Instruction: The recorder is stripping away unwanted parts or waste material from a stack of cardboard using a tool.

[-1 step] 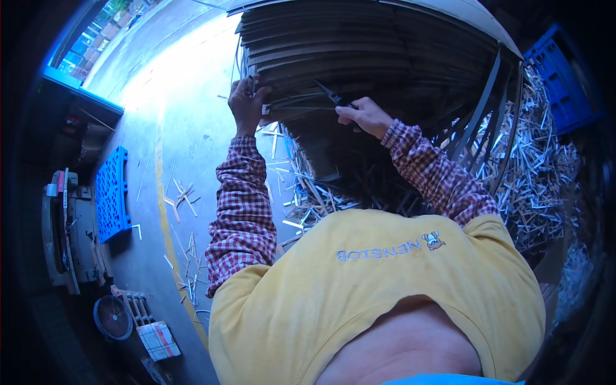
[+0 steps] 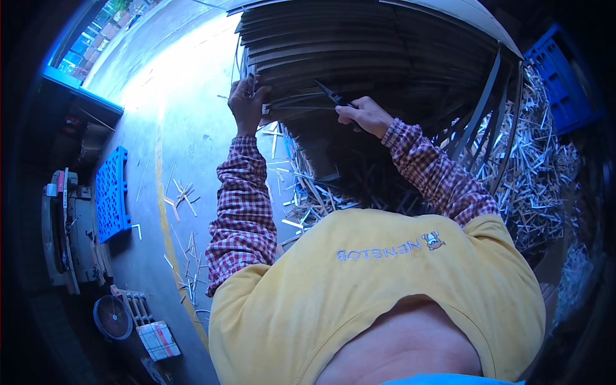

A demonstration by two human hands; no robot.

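Note:
A tall stack of dark flat boards [image 2: 359,45] rises in front of me, bound with pale straps. My left hand [image 2: 246,102] is closed on a pale strap [image 2: 289,102] at the stack's left edge. My right hand [image 2: 367,117] grips black cutters [image 2: 330,95], whose jaws point left along that same strap, a short way from my left hand. Both forearms, in red checked sleeves, reach up from my yellow shirt.
Loose grey straps [image 2: 491,109] hang down the stack's right side. Several cut strap pieces [image 2: 539,179] litter the floor around its base. A blue pallet [image 2: 110,192] lies on the left beside a machine [image 2: 61,224]. A blue crate [image 2: 564,77] stands on the right.

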